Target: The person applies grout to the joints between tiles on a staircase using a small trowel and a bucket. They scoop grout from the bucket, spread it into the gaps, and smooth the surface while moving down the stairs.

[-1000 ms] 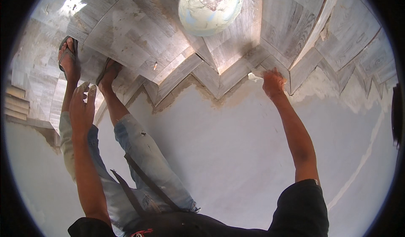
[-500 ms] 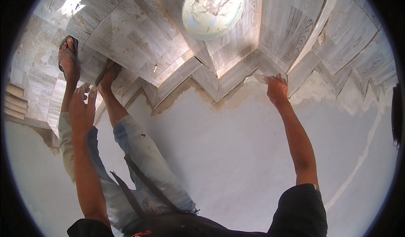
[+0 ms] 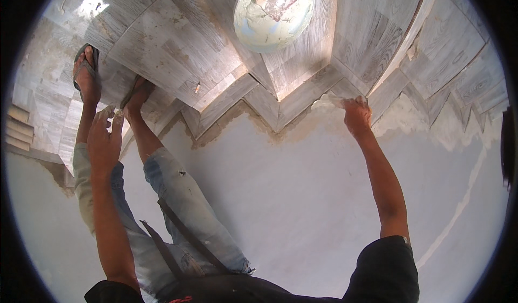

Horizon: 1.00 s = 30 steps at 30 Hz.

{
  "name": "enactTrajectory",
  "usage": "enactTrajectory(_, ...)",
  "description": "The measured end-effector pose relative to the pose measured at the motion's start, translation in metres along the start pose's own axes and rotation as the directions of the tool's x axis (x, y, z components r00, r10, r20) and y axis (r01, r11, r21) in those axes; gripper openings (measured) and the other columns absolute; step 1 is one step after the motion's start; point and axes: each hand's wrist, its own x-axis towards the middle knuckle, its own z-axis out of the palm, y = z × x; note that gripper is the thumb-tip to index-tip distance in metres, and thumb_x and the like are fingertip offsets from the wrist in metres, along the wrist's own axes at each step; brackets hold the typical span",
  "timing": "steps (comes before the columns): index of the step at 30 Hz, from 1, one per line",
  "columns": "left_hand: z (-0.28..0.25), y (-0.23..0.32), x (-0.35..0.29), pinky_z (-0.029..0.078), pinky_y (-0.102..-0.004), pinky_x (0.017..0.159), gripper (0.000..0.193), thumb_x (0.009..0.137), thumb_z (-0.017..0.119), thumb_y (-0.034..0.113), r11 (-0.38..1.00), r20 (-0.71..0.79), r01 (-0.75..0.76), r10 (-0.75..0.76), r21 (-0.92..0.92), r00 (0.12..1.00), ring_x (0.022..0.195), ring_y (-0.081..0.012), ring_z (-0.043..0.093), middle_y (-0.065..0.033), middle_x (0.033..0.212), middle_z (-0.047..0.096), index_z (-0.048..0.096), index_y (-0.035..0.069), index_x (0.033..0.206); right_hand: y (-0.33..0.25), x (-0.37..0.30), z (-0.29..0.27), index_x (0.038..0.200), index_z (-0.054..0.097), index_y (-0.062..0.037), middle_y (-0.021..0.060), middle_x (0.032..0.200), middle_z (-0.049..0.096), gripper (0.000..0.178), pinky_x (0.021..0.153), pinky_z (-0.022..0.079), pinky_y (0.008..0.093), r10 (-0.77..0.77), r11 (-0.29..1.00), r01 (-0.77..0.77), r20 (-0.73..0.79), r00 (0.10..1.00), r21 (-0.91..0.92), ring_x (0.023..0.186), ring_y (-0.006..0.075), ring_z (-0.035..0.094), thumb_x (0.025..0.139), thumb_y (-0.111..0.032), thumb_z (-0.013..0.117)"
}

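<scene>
My right hand (image 3: 357, 117) is closed at the wall just below the zigzag tile skirting (image 3: 302, 95). It grips what looks like a putty knife (image 3: 335, 103), whose thin flat blade points left and is mostly hidden by fingers and blur. Fresh cream filler (image 3: 322, 102) lies on the wall beside the blade, along the tile edge. On the left, my left hand (image 3: 105, 141) is raised with its fingers apart and nothing in them. Pale filler coats its fingertips. A round bowl (image 3: 238, 25) of cream filler, with a reddish-white lump in it, stands on a tiled step.
Wood-look tiled steps (image 3: 181, 49) run across the upper part of the view. My sandalled feet (image 3: 86, 68) stand on them at the left. More filler (image 3: 402, 117) marks the blue-grey wall (image 3: 302, 195) to the right. Beige stacked strips (image 3: 19, 127) show at far left.
My right hand has shifted slightly right and down along the tile edge, with the blade in its grip. My left hand has barely moved.
</scene>
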Motion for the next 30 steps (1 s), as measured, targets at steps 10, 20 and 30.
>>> enactTrajectory(10,-0.002,0.002,0.0,0.045,-0.0373,0.081,0.041,0.094,0.051,0.032,1.0,-0.004,0.005,-0.005,0.007,1.0,0.092,-0.0296,0.057,-0.0173,0.104,0.06,0.058,-0.003,0.115,-0.004,0.03,0.013,0.1,0.066,-0.0124,0.0072,0.103,0.064,0.028,0.088,0.046,0.0399,0.053,0.993,-0.036,0.146,0.988,-0.116,0.112,0.0308,0.053,0.075,-0.006,0.056)
enactTrajectory(20,-0.006,0.007,0.0,0.046,-0.0375,0.08,0.042,0.093,0.051,0.033,0.999,0.003,0.036,-0.036,0.013,0.999,0.089,-0.029,0.057,-0.016,0.105,0.061,0.058,-0.001,0.116,-0.005,0.019,0.008,0.094,0.066,-0.0111,0.0108,0.097,0.064,0.023,0.087,0.046,0.0406,0.051,0.998,-0.045,0.146,0.988,-0.042,0.113,0.0336,0.052,0.075,-0.006,0.056)
enactTrajectory(30,-0.005,0.008,0.0,0.046,-0.0376,0.078,0.041,0.093,0.051,0.033,0.999,-0.011,0.031,-0.031,0.02,0.999,0.084,-0.0282,0.058,-0.0159,0.102,0.061,0.058,-0.002,0.114,-0.022,0.029,0.011,0.093,0.066,-0.0101,0.0082,0.098,0.064,0.02,0.087,0.047,0.0415,-0.042,0.991,0.07,0.228,0.973,-0.115,0.108,0.0315,0.055,0.074,-0.007,0.059)
